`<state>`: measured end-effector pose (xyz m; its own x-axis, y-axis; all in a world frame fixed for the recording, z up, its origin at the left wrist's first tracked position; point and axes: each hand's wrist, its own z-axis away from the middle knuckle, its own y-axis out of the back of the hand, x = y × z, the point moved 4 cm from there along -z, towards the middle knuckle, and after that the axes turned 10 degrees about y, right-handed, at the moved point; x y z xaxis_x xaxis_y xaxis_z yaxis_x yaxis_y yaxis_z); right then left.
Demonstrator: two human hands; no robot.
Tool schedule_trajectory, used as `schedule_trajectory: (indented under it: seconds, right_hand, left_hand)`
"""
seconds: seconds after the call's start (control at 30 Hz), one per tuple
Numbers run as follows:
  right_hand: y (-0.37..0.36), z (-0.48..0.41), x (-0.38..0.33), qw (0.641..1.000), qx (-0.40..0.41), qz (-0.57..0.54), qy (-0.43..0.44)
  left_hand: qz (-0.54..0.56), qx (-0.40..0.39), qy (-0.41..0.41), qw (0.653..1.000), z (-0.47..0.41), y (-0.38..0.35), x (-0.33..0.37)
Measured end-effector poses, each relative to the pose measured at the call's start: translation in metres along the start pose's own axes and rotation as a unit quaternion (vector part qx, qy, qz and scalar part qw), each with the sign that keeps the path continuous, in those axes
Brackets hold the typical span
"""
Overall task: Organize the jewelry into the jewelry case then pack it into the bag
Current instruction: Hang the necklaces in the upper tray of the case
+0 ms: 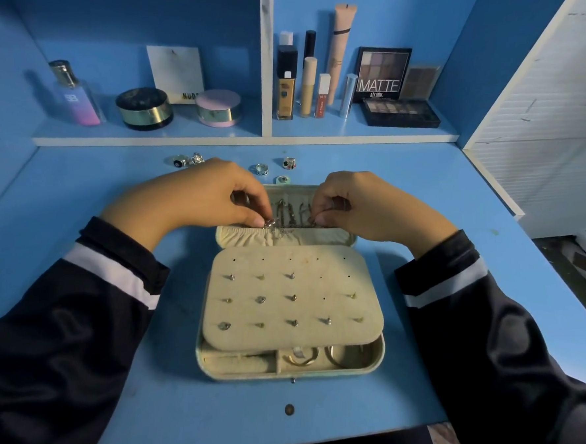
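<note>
Dark sleeves (69, 338), velvety case (328, 371), silver chain (286, 226)

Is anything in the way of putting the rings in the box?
Partly. The earring panel covers most of the case, leaving only the front strip open. The rings lie beyond the lid, behind the left hand and right hand, which pinch a chain.

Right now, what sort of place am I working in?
Likely a home vanity desk: MATTE eyeshadow palette and perfume bottle on the blue shelf, open jewelry case on the desktop.
</note>
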<state>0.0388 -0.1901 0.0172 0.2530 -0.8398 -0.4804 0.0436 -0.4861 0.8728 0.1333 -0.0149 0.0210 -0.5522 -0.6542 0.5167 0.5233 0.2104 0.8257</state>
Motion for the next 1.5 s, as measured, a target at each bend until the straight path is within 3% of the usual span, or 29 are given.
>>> schedule_trajectory:
  seconds: [1.27,1.5]
  right_hand:
    - [-0.018,-0.011,-0.015,0.994,0.071,-0.073,0.03]
    - [-0.006,-0.007,-0.011,0.987,0.093,-0.134,0.004]
  left_hand:
    - [0.025,-0.026,0.008,0.999,-0.003,-0.011,0.008]
    - [0.084,0.024,-0.007,0.996,-0.003,-0.01,0.011]
